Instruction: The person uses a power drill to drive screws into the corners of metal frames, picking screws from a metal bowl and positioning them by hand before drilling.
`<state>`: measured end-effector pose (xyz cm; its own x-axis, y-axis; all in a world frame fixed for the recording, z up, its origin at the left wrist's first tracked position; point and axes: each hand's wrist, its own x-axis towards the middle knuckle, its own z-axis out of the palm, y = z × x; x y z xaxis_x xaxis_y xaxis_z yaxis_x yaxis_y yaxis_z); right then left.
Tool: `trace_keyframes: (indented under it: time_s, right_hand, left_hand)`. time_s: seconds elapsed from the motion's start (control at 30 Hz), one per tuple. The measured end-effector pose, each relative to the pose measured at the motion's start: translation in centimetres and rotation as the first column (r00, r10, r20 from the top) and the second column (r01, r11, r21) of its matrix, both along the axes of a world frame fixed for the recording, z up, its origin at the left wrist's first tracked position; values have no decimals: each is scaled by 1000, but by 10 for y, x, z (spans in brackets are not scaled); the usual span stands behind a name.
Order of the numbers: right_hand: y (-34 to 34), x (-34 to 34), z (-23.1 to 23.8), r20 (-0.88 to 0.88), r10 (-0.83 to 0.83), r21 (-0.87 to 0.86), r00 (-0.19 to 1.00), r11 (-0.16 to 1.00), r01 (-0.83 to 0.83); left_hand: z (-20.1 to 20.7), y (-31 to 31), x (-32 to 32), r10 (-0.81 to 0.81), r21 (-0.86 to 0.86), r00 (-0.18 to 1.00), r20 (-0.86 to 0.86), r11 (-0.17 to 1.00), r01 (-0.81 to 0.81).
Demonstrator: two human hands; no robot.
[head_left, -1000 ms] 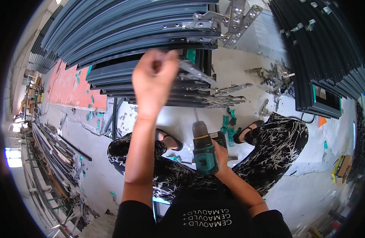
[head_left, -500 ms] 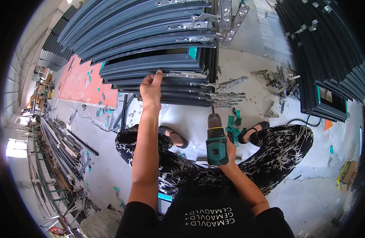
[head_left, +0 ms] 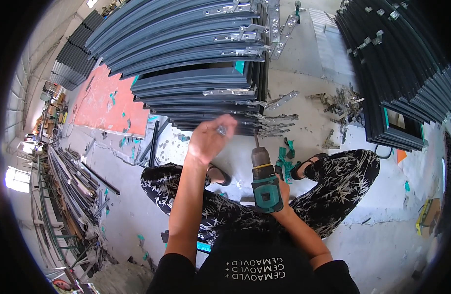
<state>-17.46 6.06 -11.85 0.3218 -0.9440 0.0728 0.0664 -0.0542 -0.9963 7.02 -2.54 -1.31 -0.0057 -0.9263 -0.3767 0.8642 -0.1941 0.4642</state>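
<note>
My right hand grips a teal and black cordless drill. Its bit points away from me, with the tip just short of the near edge of a stack of dark grey window frames. My left hand hovers in front of the near frames, left of the bit, slightly blurred. Its fingers are curled, and small silver screws show in the palm. A silver hinge arm lies along one frame. More hinge arms stick out from the stack's right end, near the bit.
Loose hinge arms lie in a pile on the floor. Another stack of dark frames stands at the right. Green tape scraps lie between my feet. Long metal profiles and a reddish board are at the left.
My left hand has left the frame it was touching and moved nearer and to the right, turning so the screws show. The drill's bit has drawn back slightly from the frames.
</note>
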Motion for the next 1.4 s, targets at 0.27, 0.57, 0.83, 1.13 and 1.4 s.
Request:
trace_keyframes:
  time_s: [0.27,0.57,0.83,1.13,1.4]
  right_hand:
    - [-1,7,36,-398,-3,-224,917,970,-94]
    - [-5,13,35,-315,150,-60,937,982,-178]
    - [-7,21,28,-117,243,317,963,928,-196]
    - [-13,42,29,-404,285,110,869,959,-263]
    - [-16,49,31,-330,299,155,895,953,-261]
  left_hand:
    - [0,33,3,-121,-58,988,91,990,127]
    - [-34,29,21,-146,89,988,44,986,141]
    - [-79,30,36,-110,172,994,2,979,108]
    - [-80,26,22,-11,239,999,-35,971,19]
    - [-76,23,20,-5,249,999,41,968,-6]
